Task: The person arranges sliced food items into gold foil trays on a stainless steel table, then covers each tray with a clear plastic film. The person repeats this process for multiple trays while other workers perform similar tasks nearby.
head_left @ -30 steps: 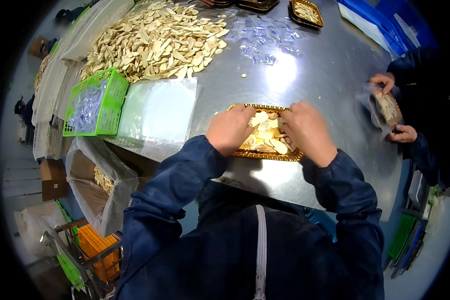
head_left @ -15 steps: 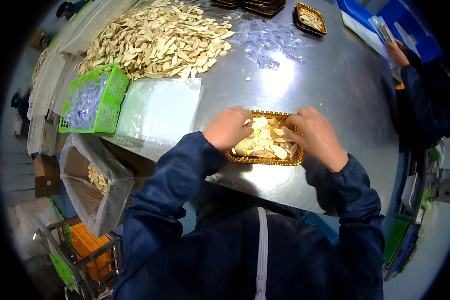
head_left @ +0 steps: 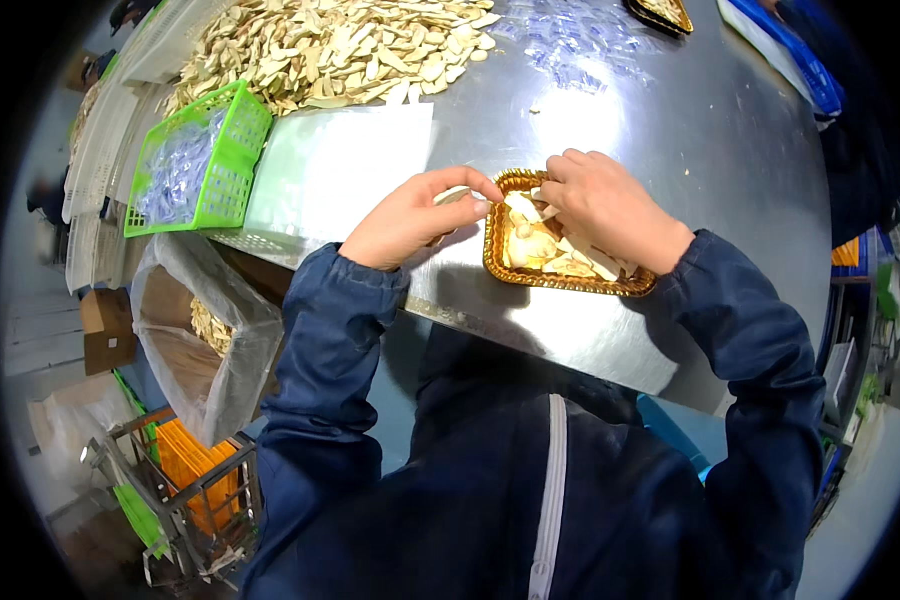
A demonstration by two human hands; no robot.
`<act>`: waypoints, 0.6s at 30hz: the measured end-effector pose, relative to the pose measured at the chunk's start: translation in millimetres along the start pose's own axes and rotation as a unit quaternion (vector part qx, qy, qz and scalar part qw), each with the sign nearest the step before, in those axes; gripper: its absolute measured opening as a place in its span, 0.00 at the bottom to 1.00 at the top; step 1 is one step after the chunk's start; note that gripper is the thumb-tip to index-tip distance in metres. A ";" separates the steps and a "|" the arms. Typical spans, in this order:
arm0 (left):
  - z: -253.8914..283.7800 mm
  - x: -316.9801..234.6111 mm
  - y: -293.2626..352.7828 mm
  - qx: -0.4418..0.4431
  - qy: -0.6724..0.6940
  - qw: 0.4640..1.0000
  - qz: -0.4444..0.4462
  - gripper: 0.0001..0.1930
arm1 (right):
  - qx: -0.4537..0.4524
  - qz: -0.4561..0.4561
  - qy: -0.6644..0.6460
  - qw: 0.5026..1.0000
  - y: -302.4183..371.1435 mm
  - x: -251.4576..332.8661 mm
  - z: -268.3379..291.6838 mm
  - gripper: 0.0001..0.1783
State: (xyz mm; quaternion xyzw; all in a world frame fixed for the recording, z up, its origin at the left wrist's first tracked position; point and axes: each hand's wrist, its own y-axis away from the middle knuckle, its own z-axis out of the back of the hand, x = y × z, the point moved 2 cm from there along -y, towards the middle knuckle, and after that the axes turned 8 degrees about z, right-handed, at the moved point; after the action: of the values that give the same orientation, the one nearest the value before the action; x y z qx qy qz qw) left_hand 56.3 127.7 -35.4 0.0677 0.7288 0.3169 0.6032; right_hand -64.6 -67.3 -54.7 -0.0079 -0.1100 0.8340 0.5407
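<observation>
A gold-and-brown tray [head_left: 500, 262] near the table's front edge holds pale dried slices [head_left: 533, 248], which look like sliced root or mushroom. My left hand [head_left: 410, 215] is at the tray's left rim, its thumb and index tips close together in a pinch. Something pale shows between those fingers, too small to name. Over the tray's right part, my right hand [head_left: 615, 205] bends down with its fingers drawn together among the slices. Its fingertips are partly hidden, so what they grip cannot be made out.
A large heap of dried slices [head_left: 340, 50] covers the back left. Clear plastic bags [head_left: 340, 160] lie beside a green basket [head_left: 232, 165] of small packets. More packets [head_left: 570, 45] and another tray [head_left: 660, 15] are farther back. A lined carton [head_left: 210, 340] stands below the table's left edge.
My left hand has drawn back from over the tray to its left rim. My right hand has moved inward over the slices. The view has shifted, and the co-worker's hand has left it.
</observation>
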 end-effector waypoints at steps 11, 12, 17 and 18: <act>-53.3 4.5 -26.2 -0.117 -0.553 0.781 -0.265 0.12 | -0.258 -0.234 -0.658 0.668 90.6 -33.5 50.4 0.12; -57.4 5.3 -31.8 -0.117 -0.570 0.764 -0.279 0.11 | -0.248 -0.252 -0.656 0.667 101.4 -35.5 53.9 0.12; -63.1 2.1 -45.1 -0.113 -0.612 0.745 -0.241 0.11 | -0.070 -0.440 -0.474 0.759 113.2 -15.9 57.6 0.07; -63.5 0.1 -45.6 -0.109 -0.614 0.744 -0.240 0.11 | -0.117 -0.352 -0.407 0.834 111.5 -11.1 43.6 0.08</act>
State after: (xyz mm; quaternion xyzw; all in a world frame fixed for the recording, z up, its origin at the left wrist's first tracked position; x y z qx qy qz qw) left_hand 10.6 67.6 -55.8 0.0042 0.1535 0.1287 0.9797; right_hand -166.1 -128.6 -34.7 0.3090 -0.4121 0.4958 0.6992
